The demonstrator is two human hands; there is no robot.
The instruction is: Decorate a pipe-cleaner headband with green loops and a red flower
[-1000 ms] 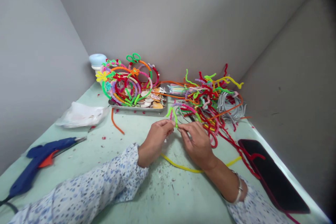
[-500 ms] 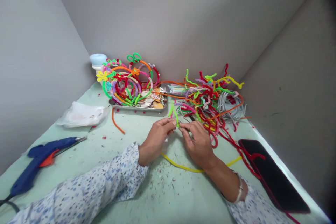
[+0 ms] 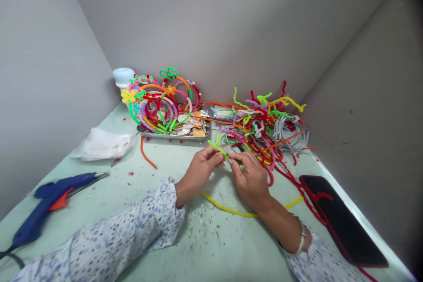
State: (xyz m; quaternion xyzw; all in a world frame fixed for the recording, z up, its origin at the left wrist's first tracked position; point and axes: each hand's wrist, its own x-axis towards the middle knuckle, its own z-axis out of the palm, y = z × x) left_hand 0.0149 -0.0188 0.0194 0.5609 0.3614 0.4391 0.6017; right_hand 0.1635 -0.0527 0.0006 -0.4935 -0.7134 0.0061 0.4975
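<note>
A bright green pipe cleaner [image 3: 218, 146] is pinched between my two hands near the middle of the table. My left hand [image 3: 200, 171] has its fingertips closed on it, with bent green ends sticking up above them. From the right, my right hand [image 3: 250, 178] pinches the same piece between thumb and forefinger. The fingertips of both hands are close together. Below them a yellow pipe cleaner [image 3: 228, 209] curves over the table and passes behind my right wrist.
Decorated headbands [image 3: 170, 90] stand on a metal tray [image 3: 178, 137] of shell-like pieces. Right of it lie tangled pipe cleaners [image 3: 261, 116], a grey wire coil [image 3: 291, 134] and a phone [image 3: 350, 224]. At left are a plastic bag [image 3: 103, 144] and a blue glue gun [image 3: 49, 202].
The green ends that stood upright above my fingers now lean to the left. Both hands keep their pinch, with only small finger shifts.
</note>
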